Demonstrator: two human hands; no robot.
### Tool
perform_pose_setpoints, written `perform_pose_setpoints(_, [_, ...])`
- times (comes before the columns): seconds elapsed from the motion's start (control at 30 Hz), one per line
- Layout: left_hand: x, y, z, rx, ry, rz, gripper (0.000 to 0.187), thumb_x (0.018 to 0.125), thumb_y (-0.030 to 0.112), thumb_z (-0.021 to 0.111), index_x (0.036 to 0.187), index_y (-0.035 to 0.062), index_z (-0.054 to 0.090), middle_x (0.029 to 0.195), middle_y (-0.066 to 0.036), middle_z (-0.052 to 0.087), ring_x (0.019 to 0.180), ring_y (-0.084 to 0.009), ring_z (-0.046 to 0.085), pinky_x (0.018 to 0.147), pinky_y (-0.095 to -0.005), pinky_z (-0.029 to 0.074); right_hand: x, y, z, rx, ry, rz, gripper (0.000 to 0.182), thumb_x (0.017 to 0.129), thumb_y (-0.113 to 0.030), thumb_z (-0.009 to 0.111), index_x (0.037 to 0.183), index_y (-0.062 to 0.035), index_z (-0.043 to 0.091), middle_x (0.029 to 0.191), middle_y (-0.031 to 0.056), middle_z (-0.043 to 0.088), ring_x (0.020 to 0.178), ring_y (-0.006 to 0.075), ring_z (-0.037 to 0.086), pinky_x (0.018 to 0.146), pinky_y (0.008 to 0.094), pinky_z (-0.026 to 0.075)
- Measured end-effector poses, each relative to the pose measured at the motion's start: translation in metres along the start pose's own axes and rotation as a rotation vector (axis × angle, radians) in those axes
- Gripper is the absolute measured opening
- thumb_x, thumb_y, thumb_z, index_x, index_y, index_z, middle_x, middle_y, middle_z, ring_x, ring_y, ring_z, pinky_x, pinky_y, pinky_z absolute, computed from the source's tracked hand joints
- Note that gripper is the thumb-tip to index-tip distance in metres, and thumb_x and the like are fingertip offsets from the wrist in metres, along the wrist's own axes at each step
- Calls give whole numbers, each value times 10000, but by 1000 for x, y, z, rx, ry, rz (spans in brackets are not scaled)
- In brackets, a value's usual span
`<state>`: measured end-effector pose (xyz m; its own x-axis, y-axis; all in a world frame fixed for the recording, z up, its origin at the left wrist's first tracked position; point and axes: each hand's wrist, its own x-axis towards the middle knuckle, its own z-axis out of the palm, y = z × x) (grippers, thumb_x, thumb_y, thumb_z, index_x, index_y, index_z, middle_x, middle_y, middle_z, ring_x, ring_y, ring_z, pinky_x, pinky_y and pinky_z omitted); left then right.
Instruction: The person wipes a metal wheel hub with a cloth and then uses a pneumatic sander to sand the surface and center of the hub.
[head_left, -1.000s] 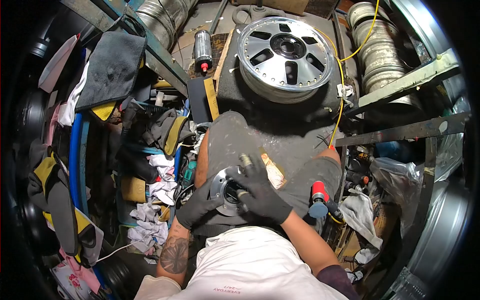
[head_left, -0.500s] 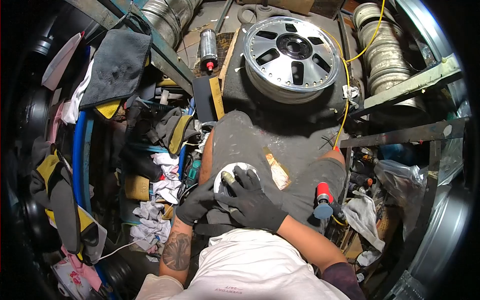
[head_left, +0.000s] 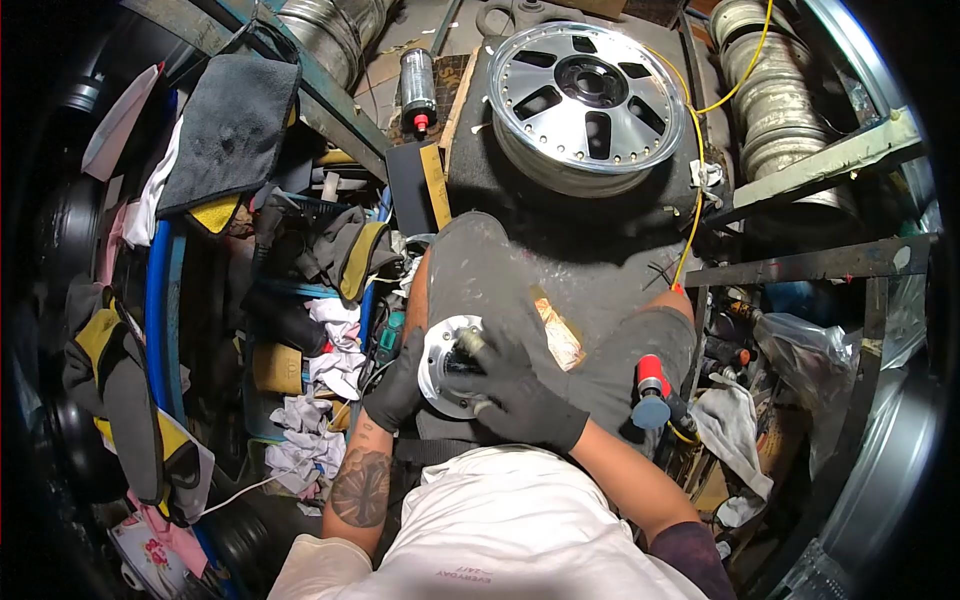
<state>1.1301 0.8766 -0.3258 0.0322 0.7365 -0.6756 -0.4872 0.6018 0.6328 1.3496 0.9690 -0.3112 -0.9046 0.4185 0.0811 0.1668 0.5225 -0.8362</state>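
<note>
Over my lap, my left hand [head_left: 397, 385] in a black glove is closed on the left rim of a round silver metal disc [head_left: 432, 368]. The disc has small holes around its bright ring and a dark middle. My right hand [head_left: 517, 390], gloved too, curls over its right side, thumb near the lower edge. Its fingertips look yellowish and worn, and motion smears the fingers somewhat. Part of the disc is hidden under that hand. Right of my hands rests a red and black small power sander [head_left: 652, 385] with a round blue-grey pad.
A polished alloy wheel [head_left: 595, 95] lies face up on a dark mat ahead. Nearby stand a bottle with a red tip [head_left: 418, 90] and sandpaper sheets [head_left: 420, 185]. Crumpled rags [head_left: 305, 430] fill the left. A yellow hose [head_left: 692, 200] and metal frame [head_left: 810, 262] run on the right.
The disc has tilted, showing more of its holed ring and dark middle. My right hand has shifted slightly right, and my left hand has moved up along the rim. The head view shifted slightly.
</note>
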Motion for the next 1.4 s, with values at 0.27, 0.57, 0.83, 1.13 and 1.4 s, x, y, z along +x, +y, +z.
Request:
perform_pose_setpoints(0.27, [12,-21,-9,-269,-67,48,966,1006,799,202,1580,48,396,1526,-145,524,1368,-268,529,1159,-392,419,25,6,11,-62,50,3,616,819,-228,606,1434,-205,622,1624,289,329,1527,562,165,1223,665,97])
perform_pose_setpoints(0.57, [8,-14,1,-262,-97,41,1064,948,867,224,1582,29,386,1535,-183,514,1395,-320,505,1191,-438,386,27,17,8,12,164,81,596,774,-226,602,1366,-224,680,1600,308,354,1513,572,177,1228,640,113])
perform_pose_setpoints(0.83, [9,-14,-4,-140,-65,69,1011,978,832,235,1568,29,409,1518,-190,532,1370,-330,531,1161,-428,428,26,15,3,136,237,81,574,760,-188,600,1326,-189,696,1558,305,391,1514,562,185,1238,630,107])
perform_pose_setpoints(1.13, [11,-17,5,-186,-42,107,997,1000,803,174,1542,8,436,1470,-174,571,1332,-284,573,1125,-394,471,9,-7,16,-143,134,-18,542,764,-161,652,1305,-141,692,1545,284,413,1500,510,259,1219,642,160])
perform_pose_setpoints(1.4, [9,-15,11,-232,1,119,997,997,808,192,1526,4,453,1453,-183,581,1312,-290,591,1090,-397,505,8,-16,10,-180,19,-21,582,779,-197,658,1361,-170,670,1577,281,393,1517,512,230,1226,644,138])
